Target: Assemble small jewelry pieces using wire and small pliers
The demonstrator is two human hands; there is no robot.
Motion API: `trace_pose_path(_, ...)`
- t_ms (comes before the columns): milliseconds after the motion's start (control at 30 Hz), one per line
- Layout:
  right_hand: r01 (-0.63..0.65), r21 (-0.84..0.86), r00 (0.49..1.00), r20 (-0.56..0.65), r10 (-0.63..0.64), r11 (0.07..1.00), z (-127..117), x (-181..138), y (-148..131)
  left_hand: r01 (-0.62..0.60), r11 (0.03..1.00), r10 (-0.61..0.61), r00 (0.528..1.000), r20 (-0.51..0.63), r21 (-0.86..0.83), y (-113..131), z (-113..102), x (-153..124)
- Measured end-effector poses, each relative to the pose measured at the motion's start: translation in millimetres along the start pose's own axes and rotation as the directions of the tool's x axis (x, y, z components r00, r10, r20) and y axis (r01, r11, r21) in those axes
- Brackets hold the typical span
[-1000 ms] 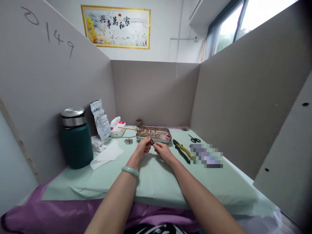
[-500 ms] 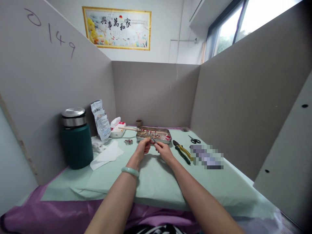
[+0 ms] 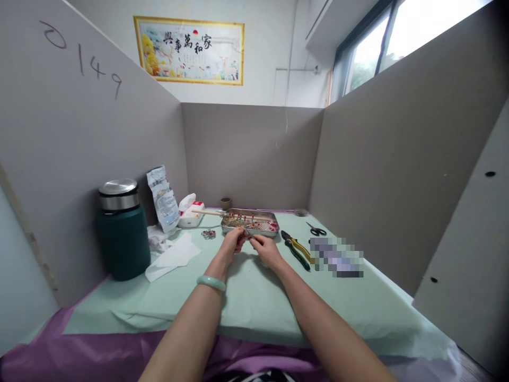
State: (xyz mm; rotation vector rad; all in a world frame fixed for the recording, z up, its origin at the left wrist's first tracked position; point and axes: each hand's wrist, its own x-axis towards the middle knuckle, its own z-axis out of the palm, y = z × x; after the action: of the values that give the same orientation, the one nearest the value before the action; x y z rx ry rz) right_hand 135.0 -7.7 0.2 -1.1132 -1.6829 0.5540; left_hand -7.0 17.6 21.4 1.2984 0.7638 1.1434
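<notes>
In the head view both hands meet just in front of a metal tray (image 3: 260, 233) of small red and gold beads and bits. My left hand (image 3: 234, 243), with a pale green bangle on its wrist, is closed in a pinch; whatever lies between its fingertips is too small to make out. My right hand (image 3: 265, 249) is closed around a slim metal tool (image 3: 247, 232), perhaps tweezers, whose tip points to the left fingertips. A thin wooden stick (image 3: 207, 212) rests across the tray's left rim. Left of the tray lies a small heap of beaded jewellery (image 3: 208, 234).
To the right lie green-and-yellow pliers (image 3: 296, 250), black scissors (image 3: 317, 231) and a blurred-out object (image 3: 338, 257). On the left stand a dark green flask (image 3: 123, 239), a foil pouch (image 3: 164, 199), a tissue pack (image 3: 192, 215) and white paper (image 3: 175, 257). Grey partitions enclose three sides.
The view has tipped slightly, so everything sits a little lower. My hands stay together at the tray's front edge, and the metal tool has shifted slightly between them.
</notes>
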Motion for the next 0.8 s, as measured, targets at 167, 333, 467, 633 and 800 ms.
trace_pose_path(167,0.034,-0.022,0.999,0.007,-0.034,0.999,-0.2,-1.0,-1.0,0.007,1.0,-0.007,1.0,-0.003,0.017,-0.8,-0.7,1.6)
trace_pose_path(333,0.041,-0.055,0.999,0.012,-0.04,0.998,-1.6,-2.5,-3.7,0.032,0.999,-0.032,0.999,0.018,-0.001,-3.2,-3.3,4.6)
trace_pose_path(467,0.068,-0.08,0.998,0.008,-0.068,0.994,-1.6,-3.7,-4.8,0.041,0.999,-0.04,0.999,0.034,-0.025,-4.1,-4.0,4.9)
trace_pose_path(633,0.094,-0.189,0.994,-0.033,-0.102,0.977,-0.8,-3.6,-2.6,0.031,0.998,-0.028,0.998,0.054,-0.048,-3.6,-4.0,3.8)
trace_pose_path(800,0.109,-0.394,0.984,-0.089,-0.156,0.913,-0.7,-5.1,-0.1,0.04,0.996,-0.032,0.995,0.096,-0.082,-3.6,-4.4,2.8)
